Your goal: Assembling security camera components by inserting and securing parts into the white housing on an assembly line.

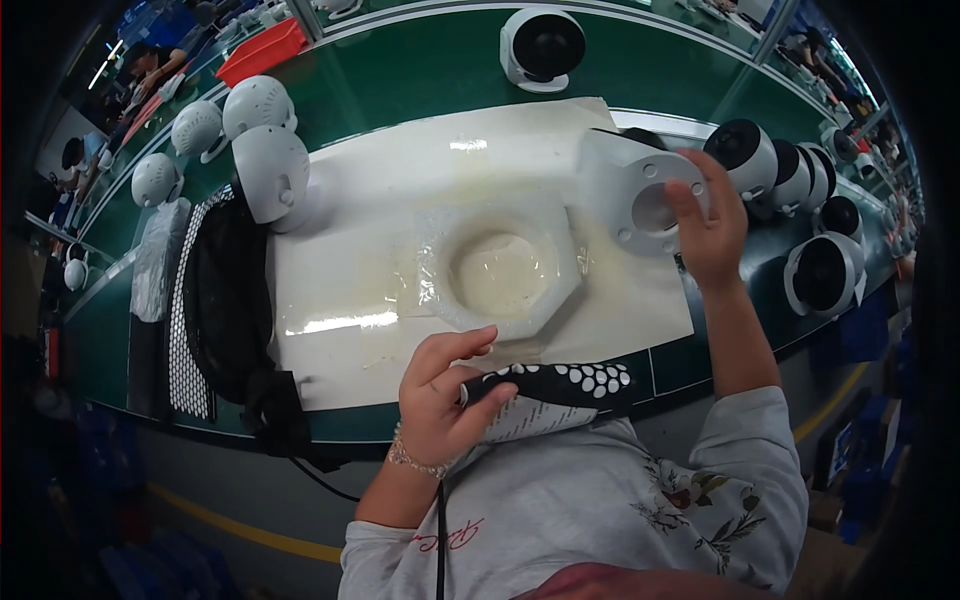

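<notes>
My right hand (715,225) grips a white fan-like device (610,165) by its base. The device is tilted so that its underside shows, with a round opening and several small round pads around it. Close to the table's front edge, my left hand (440,390) holds a black sheet of round white stick-on pads (590,378) between thumb and fingers, index finger raised. A pale backing shows under the sheet's fold. Between my hands, a whitish padded ring (565,235) with a wide round hollow is taped to a beige board (345,260).
Several white round devices (270,170) stand on the left, beside a black bag (232,290) and more dotted sheets (188,340). Others with black round fronts (825,275) line the right side. One device (545,48) and a red tray (262,52) are at the back. People work beyond.
</notes>
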The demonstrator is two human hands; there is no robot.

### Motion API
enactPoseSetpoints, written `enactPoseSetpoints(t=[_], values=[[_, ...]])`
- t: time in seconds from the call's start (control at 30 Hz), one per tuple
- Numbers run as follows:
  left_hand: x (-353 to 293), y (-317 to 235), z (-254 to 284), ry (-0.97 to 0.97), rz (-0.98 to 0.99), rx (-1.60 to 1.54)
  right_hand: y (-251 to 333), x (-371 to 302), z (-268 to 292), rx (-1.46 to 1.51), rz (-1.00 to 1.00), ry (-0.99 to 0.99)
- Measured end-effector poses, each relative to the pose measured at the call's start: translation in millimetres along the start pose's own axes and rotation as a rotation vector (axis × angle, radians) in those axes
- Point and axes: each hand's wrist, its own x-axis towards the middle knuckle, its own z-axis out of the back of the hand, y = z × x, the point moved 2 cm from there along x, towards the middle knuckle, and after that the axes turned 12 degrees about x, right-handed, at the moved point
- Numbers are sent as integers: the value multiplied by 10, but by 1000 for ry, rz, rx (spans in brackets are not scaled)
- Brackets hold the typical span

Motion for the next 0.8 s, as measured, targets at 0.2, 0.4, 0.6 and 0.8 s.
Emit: enactPoseSetpoints(t=[0.2,0.4,0.6,0.8], values=[[-18,-11,77,-52,60,-51,642,400,-393,809,-338,267],[-17,-21,66,-194,76,-72,487,292,-735,511,-320,415],[-74,11,97,-219,165,-83,817,-335,-130,432,44,374],[-54,31,54,-250,251,-207,813,-723,-213,429,88,332]])
